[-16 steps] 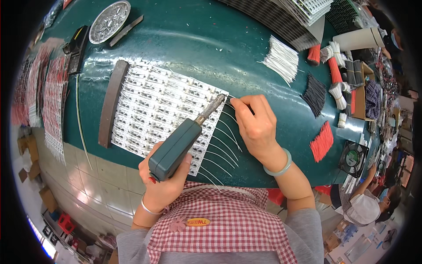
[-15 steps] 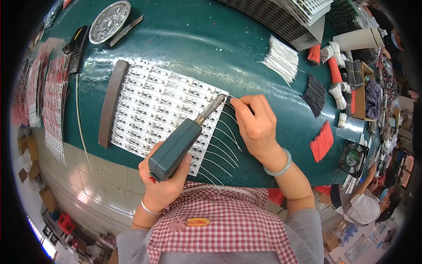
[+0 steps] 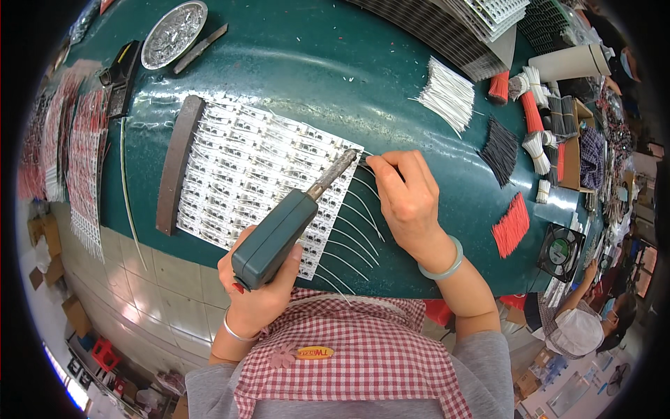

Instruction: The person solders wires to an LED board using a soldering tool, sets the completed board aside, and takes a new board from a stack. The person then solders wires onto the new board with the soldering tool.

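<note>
My left hand (image 3: 259, 290) is wrapped round the handle of a dark green soldering gun (image 3: 274, 241). Its metal tip rests at or just above the far right corner of a white panel of small circuit boards (image 3: 255, 167). Beside that corner my right hand (image 3: 405, 199) is closed in a pinch on a thin wire, whose end is mostly hidden by the fingers. Several white wires (image 3: 354, 235) stick out from the panel's right edge and curve over the green table. Along the panel's left edge lies a brown bar (image 3: 180, 165).
White (image 3: 447, 94), black (image 3: 498, 150) and red wire bundles (image 3: 510, 225) lie at the right. A metal dish (image 3: 174, 35) and a black stand (image 3: 124, 80) are far left. Stacked panels (image 3: 460, 28) stand at the back. A small fan (image 3: 560, 251) and a co-worker (image 3: 579, 332) are at the right.
The soldering gun's body and my left hand have shifted slightly toward the lower left, while the tip stays near the same corner. My right hand is almost unmoved.
</note>
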The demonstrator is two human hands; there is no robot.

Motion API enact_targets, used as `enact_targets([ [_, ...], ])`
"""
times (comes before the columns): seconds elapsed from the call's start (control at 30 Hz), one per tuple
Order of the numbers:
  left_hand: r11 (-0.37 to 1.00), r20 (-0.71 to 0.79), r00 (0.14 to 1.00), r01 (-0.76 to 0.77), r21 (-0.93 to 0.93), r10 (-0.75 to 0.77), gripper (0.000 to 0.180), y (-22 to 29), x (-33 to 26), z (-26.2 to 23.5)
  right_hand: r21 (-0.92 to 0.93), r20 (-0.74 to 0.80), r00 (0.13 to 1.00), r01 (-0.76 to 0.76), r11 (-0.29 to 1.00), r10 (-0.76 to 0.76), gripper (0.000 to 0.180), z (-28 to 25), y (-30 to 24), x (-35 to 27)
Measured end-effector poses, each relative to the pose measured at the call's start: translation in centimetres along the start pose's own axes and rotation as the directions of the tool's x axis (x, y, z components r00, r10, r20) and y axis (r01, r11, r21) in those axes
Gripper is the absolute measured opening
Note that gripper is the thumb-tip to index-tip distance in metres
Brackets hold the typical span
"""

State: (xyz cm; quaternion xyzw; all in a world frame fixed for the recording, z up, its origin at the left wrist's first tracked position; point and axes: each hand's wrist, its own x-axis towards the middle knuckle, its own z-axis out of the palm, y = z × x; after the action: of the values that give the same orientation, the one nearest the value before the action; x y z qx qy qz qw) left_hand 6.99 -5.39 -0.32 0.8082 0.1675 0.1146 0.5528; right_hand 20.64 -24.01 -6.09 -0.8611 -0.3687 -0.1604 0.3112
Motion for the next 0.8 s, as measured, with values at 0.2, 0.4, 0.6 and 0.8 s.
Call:
enact_targets([
  [0.2, 1.000, 0.004, 1.000, 0.007, -0.009, -0.007, 0.016, -0.13, 0.03, 0.19, -0.006, -0.002, 1.000, 0.007, 1.000, -0.007, 0.026, 0.01, 0.02, 0.02],
  [0.4, 0.998, 0.021, 0.999, -0.041, 0.041, 0.040, 0.019, -0.18, -0.03, -0.11, -0.004, -0.004, 1.000, 0.007, 1.000, -0.008, 0.027, -0.01, -0.01, 0.03],
  [0.6, 1.000, -0.005, 1.000, 0.016, 0.021, -0.016, 0.020, -0.05, -0.42, -0.26, -0.011, -0.009, 1.000, 0.007, 1.000, -0.007, 0.026, 0.03, -0.06, 0.04],
  [0.8, 1.000, -0.004, 1.000, 0.022, -0.004, -0.022, 0.020, -0.24, -0.49, -0.25, -0.007, -0.024, 1.000, 0.014, 1.000, -0.014, 0.025, 0.12, 0.00, 0.04],
])
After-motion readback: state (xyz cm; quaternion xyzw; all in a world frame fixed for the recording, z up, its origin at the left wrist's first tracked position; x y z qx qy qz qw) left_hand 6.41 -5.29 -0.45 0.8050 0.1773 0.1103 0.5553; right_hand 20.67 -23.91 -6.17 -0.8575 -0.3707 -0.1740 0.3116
